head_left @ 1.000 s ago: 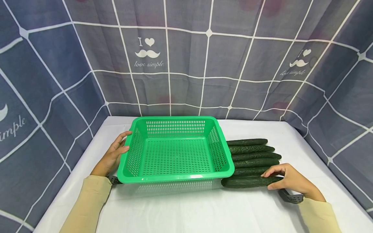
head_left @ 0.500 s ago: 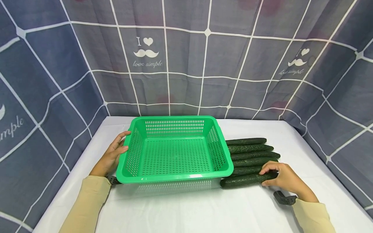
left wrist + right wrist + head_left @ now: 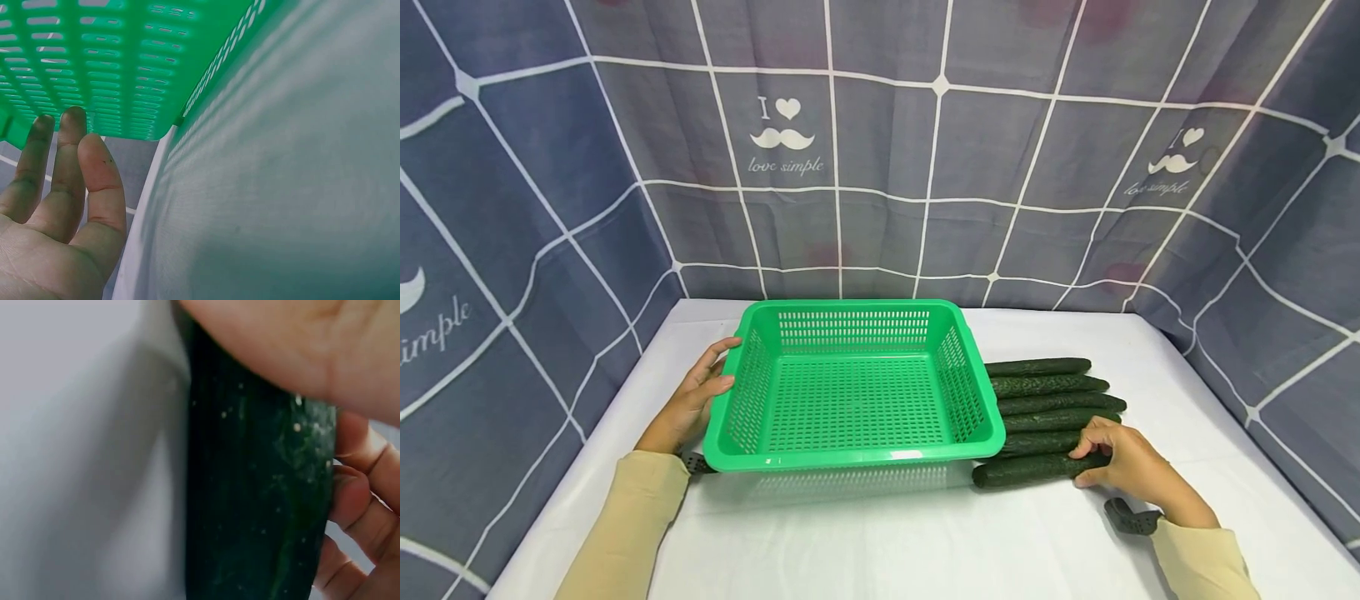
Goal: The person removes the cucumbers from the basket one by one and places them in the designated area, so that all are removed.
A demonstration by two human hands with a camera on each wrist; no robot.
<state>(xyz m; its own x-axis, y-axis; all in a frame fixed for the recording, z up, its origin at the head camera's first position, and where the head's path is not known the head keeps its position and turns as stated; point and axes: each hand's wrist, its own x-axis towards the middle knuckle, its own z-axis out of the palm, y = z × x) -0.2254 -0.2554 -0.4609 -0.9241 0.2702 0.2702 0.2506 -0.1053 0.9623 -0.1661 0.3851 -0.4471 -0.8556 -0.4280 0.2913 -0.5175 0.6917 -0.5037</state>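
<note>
A green plastic basket (image 3: 853, 457) with slotted walls stands on the white table, its inside bare. My left hand (image 3: 688, 404) rests against its left rim; in the left wrist view the fairly straight fingers (image 3: 72, 147) touch the slotted wall. Right of the basket several dark green cucumbers (image 3: 1056, 402) lie side by side, their left ends partly hidden by it. The nearest cucumber (image 3: 1026, 472) is pinched near its right end by my right hand (image 3: 1123, 458). In the right wrist view thumb and fingers lie on opposite sides of this cucumber (image 3: 256, 487).
A white cloth (image 3: 880, 542) covers the table. Grey checked curtains (image 3: 880, 167) hang close behind and at both sides. Dark straps sit on both wrists, below light sleeves (image 3: 632, 517).
My right hand has shifted a little left along the nearest cucumber, which has turned slightly. The left hand and the basket stay in place.
</note>
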